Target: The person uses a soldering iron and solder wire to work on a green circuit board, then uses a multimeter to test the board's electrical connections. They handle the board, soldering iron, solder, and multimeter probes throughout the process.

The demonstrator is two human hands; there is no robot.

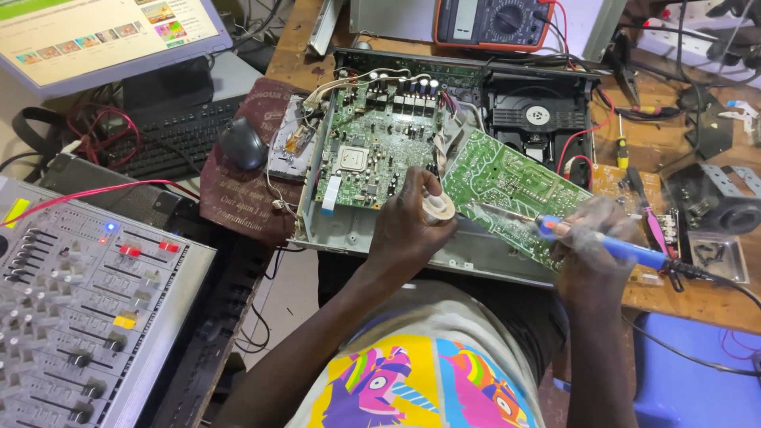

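closest in, the right hand [590,254] has its fingers clamped round the blue handle of a soldering iron [602,244]. the iron's long axis runs from lower right up to upper left, and its metal tip points at the loose green circuit board [507,186] that lies tilted over the edge of the open metal chassis [372,238]. a thin haze of smoke hangs about the hand and the tip.

just left of that tip, the left hand [412,226] has its fingers closed on a small pale roll of solder wire [437,208], held above the near edge of the same board. so the board lies between the two hands, the left one slightly nearer to where the tip comes down.

beyond the hands, a larger green main board [372,143] sits inside the chassis, with a black disc drive [539,115] to its right. farther off on the wooden tabletop [650,143] are a computer mouse [242,144], a black keyboard [178,139] and, at the far edge, an orange-rimmed multimeter [491,22]. an audio mixer [79,309] fills the near left corner.
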